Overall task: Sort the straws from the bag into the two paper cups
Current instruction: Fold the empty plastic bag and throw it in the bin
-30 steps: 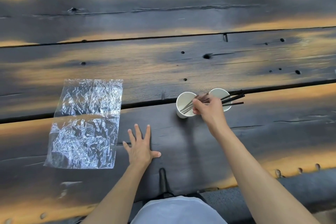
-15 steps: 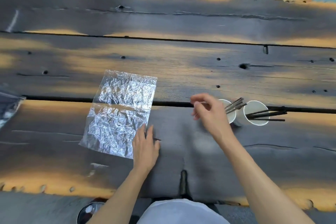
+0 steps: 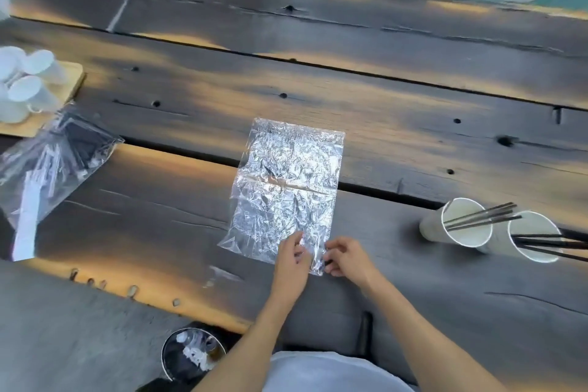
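An empty, crinkled clear plastic bag point(image 3: 288, 188) lies flat in the middle of the dark wooden table point(image 3: 381, 124). My left hand point(image 3: 291, 259) and my right hand point(image 3: 345, 256) both pinch its near right corner. Two white paper cups stand at the right: the left cup point(image 3: 458, 227) and the right cup point(image 3: 528, 237), touching each other. Each cup holds several thin black straws point(image 3: 480, 218) that lean out to the right.
A second clear bag point(image 3: 54, 165) with black and white items lies at the left edge. Behind it a wooden tray point(image 3: 68, 89) carries several upturned white cups. A round bin point(image 3: 192, 353) with rubbish sits below the table's near edge.
My right hand left the cups and came over to the empty bag. My left hand lifted off the table and took the bag's corner. The view swung left, so the cups now sit at the right.
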Demonstrator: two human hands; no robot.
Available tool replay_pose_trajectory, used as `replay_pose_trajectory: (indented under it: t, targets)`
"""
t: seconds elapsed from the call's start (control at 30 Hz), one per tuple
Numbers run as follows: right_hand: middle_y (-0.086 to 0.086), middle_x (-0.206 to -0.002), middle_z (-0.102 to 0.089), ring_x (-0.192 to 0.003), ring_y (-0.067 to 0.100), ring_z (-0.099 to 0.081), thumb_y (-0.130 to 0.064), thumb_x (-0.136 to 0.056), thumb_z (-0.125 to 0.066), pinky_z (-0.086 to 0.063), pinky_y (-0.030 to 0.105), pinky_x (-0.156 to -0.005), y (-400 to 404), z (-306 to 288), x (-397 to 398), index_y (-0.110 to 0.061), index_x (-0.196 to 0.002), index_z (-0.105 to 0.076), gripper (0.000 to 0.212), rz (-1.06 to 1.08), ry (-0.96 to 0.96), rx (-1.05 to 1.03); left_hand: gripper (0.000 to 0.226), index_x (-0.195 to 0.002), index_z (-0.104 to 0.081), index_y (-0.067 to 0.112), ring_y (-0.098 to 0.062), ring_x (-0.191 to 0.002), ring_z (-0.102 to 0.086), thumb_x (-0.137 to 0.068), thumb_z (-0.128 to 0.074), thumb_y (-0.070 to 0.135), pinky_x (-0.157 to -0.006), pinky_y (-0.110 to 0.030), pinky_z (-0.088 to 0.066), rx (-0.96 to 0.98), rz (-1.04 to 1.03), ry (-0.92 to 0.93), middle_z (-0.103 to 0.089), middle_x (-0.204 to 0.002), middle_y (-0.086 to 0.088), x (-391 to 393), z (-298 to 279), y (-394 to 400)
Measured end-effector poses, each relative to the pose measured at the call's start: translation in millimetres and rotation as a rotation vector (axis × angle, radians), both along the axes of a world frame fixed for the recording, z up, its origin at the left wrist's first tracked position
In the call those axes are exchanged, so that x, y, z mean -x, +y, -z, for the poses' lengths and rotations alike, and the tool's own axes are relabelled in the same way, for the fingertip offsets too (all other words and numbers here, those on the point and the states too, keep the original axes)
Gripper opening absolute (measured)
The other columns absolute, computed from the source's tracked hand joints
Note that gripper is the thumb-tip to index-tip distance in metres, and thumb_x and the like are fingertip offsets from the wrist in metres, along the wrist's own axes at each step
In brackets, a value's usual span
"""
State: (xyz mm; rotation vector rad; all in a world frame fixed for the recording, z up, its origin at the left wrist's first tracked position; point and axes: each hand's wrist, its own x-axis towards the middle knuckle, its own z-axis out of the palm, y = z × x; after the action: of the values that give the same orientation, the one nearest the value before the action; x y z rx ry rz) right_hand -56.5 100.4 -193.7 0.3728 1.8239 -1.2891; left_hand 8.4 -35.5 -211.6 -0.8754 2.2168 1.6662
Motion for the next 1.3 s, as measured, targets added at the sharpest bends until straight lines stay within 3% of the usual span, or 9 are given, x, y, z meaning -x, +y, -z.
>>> replay_pose_trajectory:
  t: [0.1, 0.23, 0.37, 0.5, 0.6, 0.87, 1.0, 1.17, 1.3]
  targets:
    - [0.013, -0.092, -0.068, -0.072, 0.025, -0.066, 0.000, -0.094, -0.045, -0.057, 0.027, -0.061, -17.6, 1.2, -2.3, -0.005, -0.115, -0.055, 0.024, 0.110, -0.107, 0.132, 0.047, -0.138, -0.045, 0.015, -0.021, -0.094, -0.063, -0.094, -0.055, 0.004, -0.083, -0.033, -0.051, -0.197, -0.293, -0.044, -0.060, -0.118, -0.009, 4.4, -4.5, -39.0]
    - [0.011, -0.097, -0.064, -0.080, 0.020, -0.065, -0.007, -0.095, -0.053, -0.059, 0.030, -0.074, -27.1, 6.9, -6.6, -0.006, -0.122, -0.050, 0.027, 0.118, -0.179, 0.173, 0.061, -0.149, -0.032, 0.016, -0.035, -0.095, -0.068, -0.095, -0.056, 0.001, -0.088, -0.040, -0.055, -0.394, -0.657, -0.079, -0.068, -0.105, -0.021, 1.2, 2.9, -102.2]
    - [0.007, -0.098, -0.065, -0.076, 0.016, -0.065, -0.008, -0.096, -0.049, -0.056, 0.024, -0.070, -27.3, 16.0, -4.2, -0.009, -0.123, -0.049, 0.027, 0.080, -0.154, 0.074, 0.064, -0.151, -0.027, 0.018, -0.028, -0.076, -0.065, -0.096, -0.053, -0.001, -0.077, -0.037, -0.057, -0.310, -0.854, -0.105, -0.068, -0.092, -0.019, -4.0, 9.2, -146.6]
    - [0.007, -0.092, -0.061, -0.069, 0.016, -0.061, -0.003, -0.095, -0.043, -0.053, 0.029, -0.072, -32.8, 21.4, -0.5, -0.009, -0.116, -0.051, 0.023, 0.027, -0.102, -0.022, 0.040, -0.130, -0.054, 0.009, -0.027, -0.084, -0.061, -0.090, -0.059, 0.009, -0.081, -0.038, -0.049, 0.279, -0.591, -0.257, -0.065, -0.100, -0.013, -13.3, 10.5, -163.4]
    - [0.011, -0.091, -0.060, -0.068, 0.018, -0.058, -0.002, -0.096, -0.040, -0.051, 0.030, -0.068, -32.1, 26.9, 2.7, -0.006, -0.121, -0.049, 0.027, -0.003, -0.025, -0.101, 0.027, -0.111, -0.059, 0.013, -0.025, -0.084, -0.053, -0.086, -0.068, 0.014, -0.081, -0.035, -0.044, 0.452, -0.352, -0.288, -0.057, -0.111, -0.014, -14.8, 12.4, -162.5]
    - [0.008, -0.080, -0.063, -0.070, 0.022, -0.060, 0.000, -0.094, -0.045, -0.055, 0.042, -0.067, -4.4, 17.6, 46.9, -0.004, -0.106, -0.062, 0.022, 0.240, 0.211, -0.244, 0.022, -0.092, -0.054, 0.023, -0.022, -0.090, -0.054, -0.081, -0.074, 0.024, -0.068, -0.032, -0.039, 0.451, -0.069, -0.343, -0.064, -0.081, 0.001, -4.4, 13.9, -139.4]
    - [0.009, -0.082, -0.061, -0.059, 0.017, -0.058, 0.001, -0.095, -0.044, -0.049, 0.023, -0.051, 6.0, 4.6, 90.2, -0.010, -0.098, -0.057, 0.018, 0.460, 0.110, -0.116, 0.019, -0.090, -0.057, 0.023, -0.025, -0.092, -0.057, -0.081, -0.073, 0.026, -0.074, -0.035, -0.047, 0.423, -0.134, -0.301, -0.067, -0.083, 0.000, 7.6, 10.9, -138.0]
    - [0.014, -0.080, -0.064, -0.050, 0.017, -0.055, -0.006, -0.099, -0.041, -0.047, 0.027, -0.050, 0.6, -0.3, 128.9, -0.010, -0.097, -0.052, 0.011, 0.440, -0.056, 0.005, 0.026, -0.113, -0.062, 0.017, -0.025, -0.097, -0.065, -0.088, -0.066, 0.012, -0.090, -0.044, -0.054, 0.398, -0.223, -0.152, -0.068, -0.105, -0.001, 58.9, 3.9, -156.5]
    - [0.013, -0.080, -0.064, -0.047, 0.016, -0.056, -0.004, -0.098, -0.044, -0.049, 0.024, -0.044, -11.6, 3.3, 153.3, -0.004, -0.104, -0.054, 0.011, 0.426, -0.072, 0.024, 0.036, -0.126, -0.054, 0.012, -0.022, -0.066, -0.068, -0.092, -0.062, 0.005, -0.073, -0.040, -0.062, 0.196, -0.278, -0.110, -0.063, -0.116, -0.004, 111.9, -1.7, -172.4]
